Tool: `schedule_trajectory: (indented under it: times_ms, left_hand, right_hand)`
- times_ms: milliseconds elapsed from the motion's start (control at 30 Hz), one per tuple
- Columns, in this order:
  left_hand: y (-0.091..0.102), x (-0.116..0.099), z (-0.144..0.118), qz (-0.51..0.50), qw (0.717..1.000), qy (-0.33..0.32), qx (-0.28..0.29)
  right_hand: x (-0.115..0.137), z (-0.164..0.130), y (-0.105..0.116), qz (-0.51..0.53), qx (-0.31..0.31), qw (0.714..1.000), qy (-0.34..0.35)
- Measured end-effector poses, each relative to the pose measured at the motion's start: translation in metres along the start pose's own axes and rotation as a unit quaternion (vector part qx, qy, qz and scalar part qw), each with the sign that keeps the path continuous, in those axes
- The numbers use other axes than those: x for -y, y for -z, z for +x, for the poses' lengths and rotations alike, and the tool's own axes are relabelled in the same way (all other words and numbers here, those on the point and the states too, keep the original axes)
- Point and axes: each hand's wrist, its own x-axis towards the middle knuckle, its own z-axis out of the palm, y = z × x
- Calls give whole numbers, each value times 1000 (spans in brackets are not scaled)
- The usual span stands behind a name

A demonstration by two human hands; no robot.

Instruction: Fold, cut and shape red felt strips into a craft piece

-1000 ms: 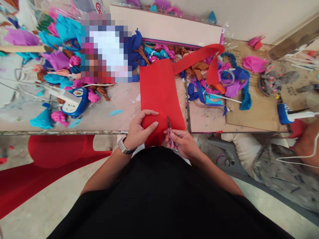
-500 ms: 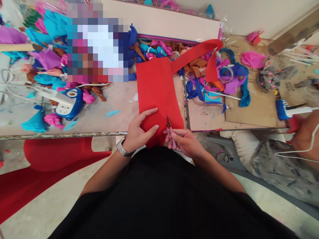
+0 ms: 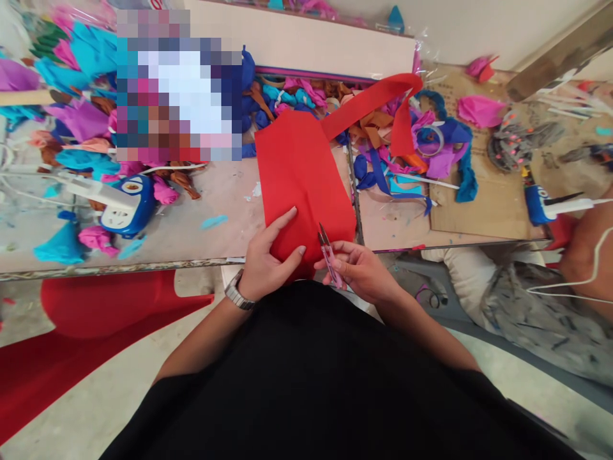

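Observation:
A wide piece of red fabric (image 3: 301, 166) lies over the table's front edge, its near end hanging towards my lap. My left hand (image 3: 274, 259) rests on its lower left part, thumb and fingers spread apart. In my right hand (image 3: 352, 267) is a pair of pink-handled thread snips (image 3: 329, 259), held in closed fingers. Their dark blades point away from me over the fabric, slightly parted at the tips. A long red strip (image 3: 368, 105) runs from the fabric's far right corner and loops over the scraps behind.
Coloured scraps (image 3: 86, 121) cover the back and left of the table. A blue and white power strip (image 3: 127, 207) stands at left. Cardboard (image 3: 479, 204) lies at right, with a pincushion (image 3: 510, 144) on it. Another person's arm (image 3: 587, 262) is at the right edge.
The red fabric has shifted and now has a crease down its middle, its right edge spreading wider. The snips' blades have parted slightly. Both hands keep nearly the same places.

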Motion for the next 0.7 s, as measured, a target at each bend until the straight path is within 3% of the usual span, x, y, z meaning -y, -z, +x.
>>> schedule_trajectory:
  times_ms: [300,700]
  left_hand:
    - [2,-2,-1,-18,1000,10,1]
    - [3,-3,-1,-13,1000,16,-2]
  right_hand:
    - [-7,0,-6,-10,-52,998,46]
    - [-1,-3,-9,-10,-63,997,32]
